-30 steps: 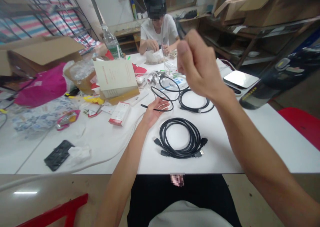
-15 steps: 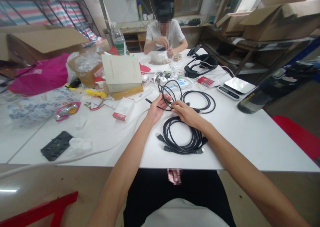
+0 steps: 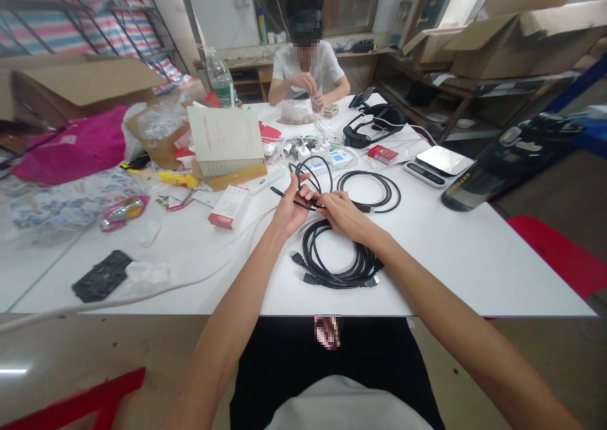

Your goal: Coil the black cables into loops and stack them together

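A thin black cable (image 3: 318, 157) is looped up between my two hands above the white table. My left hand (image 3: 290, 214) is palm up, fingers curled over the strands, thumb raised. A straight cable end sticks out to its left. My right hand (image 3: 342, 215) pinches the cable close to the left fingers; its fingertips are partly hidden. Just below the hands lies a thick coil of black cables (image 3: 342, 282) with several plugs at its near side; the right forearm covers part of it. Behind the right hand rests another coiled black cable (image 3: 396, 190).
A white power strip (image 3: 339, 158), a red box (image 3: 382, 154), a scale (image 3: 429, 167) and a dark bottle (image 3: 493, 164) stand around. On the left are a red-white box (image 3: 229, 207), a black plastic part (image 3: 103, 276) and a white cord. Opposite sits a person (image 3: 308, 69).
My left fingers have curled in over the cable, and the raised loop sits slightly lower. The right hand keeps its pinch. The whole view has shifted a little.
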A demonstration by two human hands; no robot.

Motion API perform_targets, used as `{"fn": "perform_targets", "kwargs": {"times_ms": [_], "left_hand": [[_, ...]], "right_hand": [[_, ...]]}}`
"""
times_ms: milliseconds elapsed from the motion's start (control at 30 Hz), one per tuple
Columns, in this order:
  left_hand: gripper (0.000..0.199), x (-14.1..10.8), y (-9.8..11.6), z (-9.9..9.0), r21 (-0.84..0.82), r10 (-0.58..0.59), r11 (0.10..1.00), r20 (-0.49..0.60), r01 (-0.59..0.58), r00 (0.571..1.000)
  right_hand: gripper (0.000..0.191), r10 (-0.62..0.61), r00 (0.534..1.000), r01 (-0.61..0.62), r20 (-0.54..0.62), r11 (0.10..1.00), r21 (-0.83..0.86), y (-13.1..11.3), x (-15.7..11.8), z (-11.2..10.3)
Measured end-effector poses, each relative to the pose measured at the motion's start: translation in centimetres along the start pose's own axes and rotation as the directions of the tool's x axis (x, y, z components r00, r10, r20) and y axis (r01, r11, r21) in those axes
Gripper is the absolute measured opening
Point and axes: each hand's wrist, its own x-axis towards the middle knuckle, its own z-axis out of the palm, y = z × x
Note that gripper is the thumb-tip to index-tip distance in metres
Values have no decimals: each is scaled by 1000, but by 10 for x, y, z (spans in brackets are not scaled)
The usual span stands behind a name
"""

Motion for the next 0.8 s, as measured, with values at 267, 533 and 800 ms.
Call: {"fn": "perform_targets", "kwargs": {"times_ms": [267,533,800], "left_hand": [[61,-7,8,9,169,-37,985,25,33,999],[58,-18,13,13,381,-15,923,163,-49,987],[52,-25,17,24,517,19,841,261,-156,965]], "right_hand": [[35,-57,995,59,-78,998,23,-7,0,-5],[25,12,993,-24,-120,995,-99,-16,4,-13],[19,40,994,-56,-107,987,-148,-16,4,-14]]}}
